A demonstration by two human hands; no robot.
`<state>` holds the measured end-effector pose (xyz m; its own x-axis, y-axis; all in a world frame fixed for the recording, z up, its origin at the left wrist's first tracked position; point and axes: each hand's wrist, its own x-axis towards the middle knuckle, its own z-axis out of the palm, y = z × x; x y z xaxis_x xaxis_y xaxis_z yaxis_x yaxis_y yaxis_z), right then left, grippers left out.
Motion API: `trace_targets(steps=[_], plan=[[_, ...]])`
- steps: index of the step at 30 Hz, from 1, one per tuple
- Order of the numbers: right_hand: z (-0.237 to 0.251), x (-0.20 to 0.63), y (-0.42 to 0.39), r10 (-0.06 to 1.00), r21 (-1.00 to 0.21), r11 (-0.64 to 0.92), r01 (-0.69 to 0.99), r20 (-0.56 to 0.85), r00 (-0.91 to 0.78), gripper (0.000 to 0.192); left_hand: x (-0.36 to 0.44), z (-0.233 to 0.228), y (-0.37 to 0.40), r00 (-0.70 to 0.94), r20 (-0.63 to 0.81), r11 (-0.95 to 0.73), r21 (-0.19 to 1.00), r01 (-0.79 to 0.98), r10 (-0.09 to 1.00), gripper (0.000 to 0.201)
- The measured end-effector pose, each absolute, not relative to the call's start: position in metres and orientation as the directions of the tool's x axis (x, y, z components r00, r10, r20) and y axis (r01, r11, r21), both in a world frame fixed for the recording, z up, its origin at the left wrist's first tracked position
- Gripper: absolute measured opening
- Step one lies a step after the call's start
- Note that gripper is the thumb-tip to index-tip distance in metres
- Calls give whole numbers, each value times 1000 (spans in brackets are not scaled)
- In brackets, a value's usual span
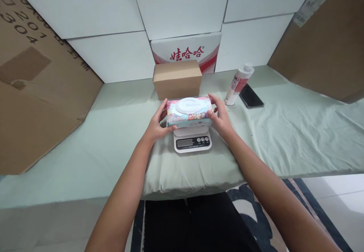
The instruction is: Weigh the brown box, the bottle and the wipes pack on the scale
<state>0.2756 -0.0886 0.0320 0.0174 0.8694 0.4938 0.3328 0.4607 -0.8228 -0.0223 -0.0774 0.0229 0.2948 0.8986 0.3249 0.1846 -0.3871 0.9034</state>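
Between my two hands is a pack of wet wipes (190, 116), pink and light blue with a white oval lid on top. My left hand (158, 123) grips its left end, thumb at the front lower edge. At the right end, my right hand (220, 117) holds it with the thumb on the front corner. The pack is over a white digital kitchen scale (193, 142) and hides most of its platform. I cannot tell whether the pack rests on it. The scale's display and round buttons face me, and no digits can be made out.
Behind the pack sits a closed brown cardboard box (178, 79). To the right stand a white and red bottle (239, 84) and a dark phone (251, 96) lying flat. Large cartons (42, 92) flank the green cloth (119, 130); white boxes (113, 54) line the back.
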Motion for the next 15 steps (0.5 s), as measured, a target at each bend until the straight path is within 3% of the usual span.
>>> trace_targets(steps=[8, 15], plan=[[35, 277, -86, 800, -721, 589, 365, 586, -133, 85, -21, 20, -77, 297, 326, -383, 910, 160, 898, 139], [34, 268, -83, 746, -667, 641, 379, 658, -105, 76, -13, 22, -76, 247, 361, -408, 896, 175, 899, 136]])
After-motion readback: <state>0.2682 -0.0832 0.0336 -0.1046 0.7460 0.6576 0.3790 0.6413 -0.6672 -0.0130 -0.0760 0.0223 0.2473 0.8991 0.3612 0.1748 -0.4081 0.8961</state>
